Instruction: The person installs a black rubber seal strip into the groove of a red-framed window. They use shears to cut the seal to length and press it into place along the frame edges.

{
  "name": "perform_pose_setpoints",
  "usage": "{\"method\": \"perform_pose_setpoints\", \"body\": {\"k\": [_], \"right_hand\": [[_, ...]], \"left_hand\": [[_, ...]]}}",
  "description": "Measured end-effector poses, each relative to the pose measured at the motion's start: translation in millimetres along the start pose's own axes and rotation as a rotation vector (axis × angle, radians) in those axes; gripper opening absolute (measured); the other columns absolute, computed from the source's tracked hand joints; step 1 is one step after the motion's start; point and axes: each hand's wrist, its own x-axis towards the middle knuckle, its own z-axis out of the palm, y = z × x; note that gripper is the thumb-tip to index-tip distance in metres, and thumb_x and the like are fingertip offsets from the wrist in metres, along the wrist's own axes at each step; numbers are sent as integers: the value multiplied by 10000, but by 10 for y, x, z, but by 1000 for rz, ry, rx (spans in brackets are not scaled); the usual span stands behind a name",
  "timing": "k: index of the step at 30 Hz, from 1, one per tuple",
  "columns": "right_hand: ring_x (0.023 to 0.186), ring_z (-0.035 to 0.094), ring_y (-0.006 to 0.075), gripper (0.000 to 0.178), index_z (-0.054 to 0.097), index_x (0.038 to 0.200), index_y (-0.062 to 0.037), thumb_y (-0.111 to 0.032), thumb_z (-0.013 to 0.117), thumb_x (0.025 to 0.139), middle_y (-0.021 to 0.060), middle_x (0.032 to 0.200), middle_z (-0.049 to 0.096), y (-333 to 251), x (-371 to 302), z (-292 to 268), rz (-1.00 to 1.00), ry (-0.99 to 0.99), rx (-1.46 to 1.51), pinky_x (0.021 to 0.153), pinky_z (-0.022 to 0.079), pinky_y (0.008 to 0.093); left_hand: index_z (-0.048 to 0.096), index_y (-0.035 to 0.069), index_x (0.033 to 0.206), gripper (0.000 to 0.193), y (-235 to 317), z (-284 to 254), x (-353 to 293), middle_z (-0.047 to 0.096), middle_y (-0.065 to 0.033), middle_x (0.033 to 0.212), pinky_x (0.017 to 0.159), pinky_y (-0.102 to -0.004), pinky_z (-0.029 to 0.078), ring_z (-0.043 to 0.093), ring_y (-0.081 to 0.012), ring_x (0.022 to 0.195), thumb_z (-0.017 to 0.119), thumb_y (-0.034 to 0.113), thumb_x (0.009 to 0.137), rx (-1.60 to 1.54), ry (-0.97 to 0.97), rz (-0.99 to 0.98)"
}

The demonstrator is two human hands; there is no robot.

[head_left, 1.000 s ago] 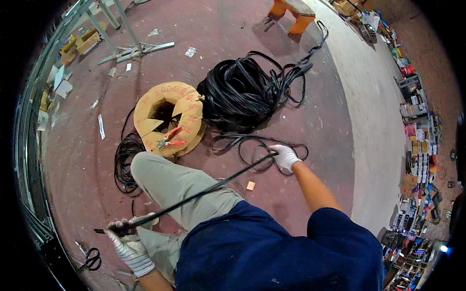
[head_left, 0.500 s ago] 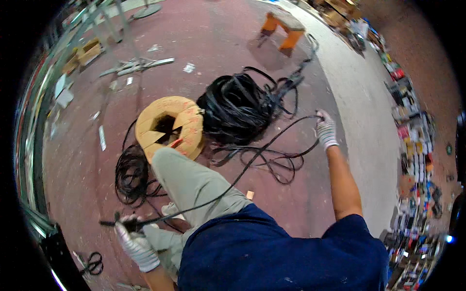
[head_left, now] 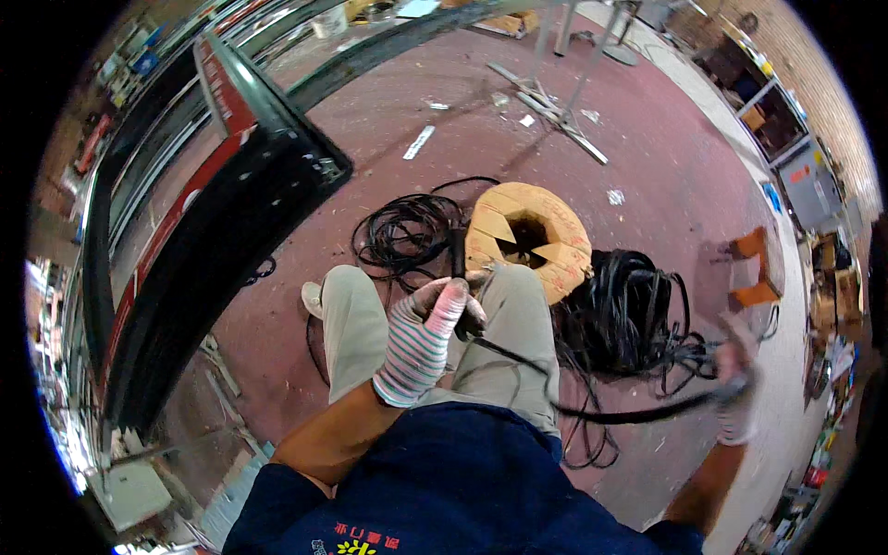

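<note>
My left hand [head_left: 418,350], in a striped knit glove, is closed above my knees around one end of a black rubber strip [head_left: 638,416]. A short dark piece stands up out of that grip; its kind is unclear. The strip sags across to my right hand [head_left: 737,393], gloved, smeared by motion, and apparently closed on it. Beyond my knees lies a ring-shaped roll wrapped in tan paper [head_left: 569,220], its centre open. A loose black coil [head_left: 398,236] lies to its left, and a large tangled bundle of black strip [head_left: 615,319] to its right.
A long black and red beam [head_left: 227,222] juts in at the left. A small orange-legged stool [head_left: 758,268] stands at the right. Metal stand legs [head_left: 555,116] and white scraps [head_left: 419,142] lie on the red floor farther off. Crowded shelves line the right wall.
My view has swung left, bringing the beam in. My left hand has come up over my knees with the strip's end; my right hand is lower and blurred, with the strip sagging between them.
</note>
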Motion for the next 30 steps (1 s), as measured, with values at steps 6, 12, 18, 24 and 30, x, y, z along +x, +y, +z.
{"method": "perform_pose_setpoints", "body": {"k": [6, 12, 18, 24, 30], "right_hand": [[915, 648, 160, 487, 641, 1196, 11, 207, 555, 758, 82, 1050, 708, 745, -309, 1546, 155, -770, -191, 876, 510, 276], [944, 669, 189, 352, 659, 1147, 20, -60, 754, 818, 126, 1038, 713, 626, -420, 1908, 441, -803, 30, 851, 530, 306], [950, 675, 228, 412, 657, 1136, 21, -117, 811, 780, 140, 1066, 695, -25, -96, 1802, 303, -740, -205, 846, 539, 332], [919, 657, 204, 432, 632, 1174, 22, -56, 787, 778, 118, 1031, 695, 94, 141, 1895, 212, -578, -138, 822, 531, 322], [889, 617, 154, 440, 628, 1209, 5, -59, 766, 797, 60, 996, 688, -618, 499, 2153, 79, -512, -7, 824, 510, 292]], "left_hand": [[662, 8, 1170, 300, 242, -204, -120, 681, -25, 852, 676, -222, 486, 588, -70, 757, 600, 246, 999, -31, 32, 52], [644, 10, 1203, 297, 439, -395, -253, 699, -42, 913, 717, -224, 519, 619, -83, 786, 614, 215, 991, 2, 41, 99], [667, 18, 1159, 230, 541, -520, -376, 707, -54, 938, 790, -253, 555, 664, -119, 865, 627, 155, 979, -207, 102, 145], [662, 7, 1089, 209, 667, -830, -553, 704, -98, 1001, 857, -336, 547, 669, -184, 909, 639, 174, 966, 40, 210, 240], [672, 2, 1057, 213, 858, -1035, -827, 715, -84, 935, 790, -296, 544, 670, -154, 847, 655, 188, 955, -89, 315, 275]]}}
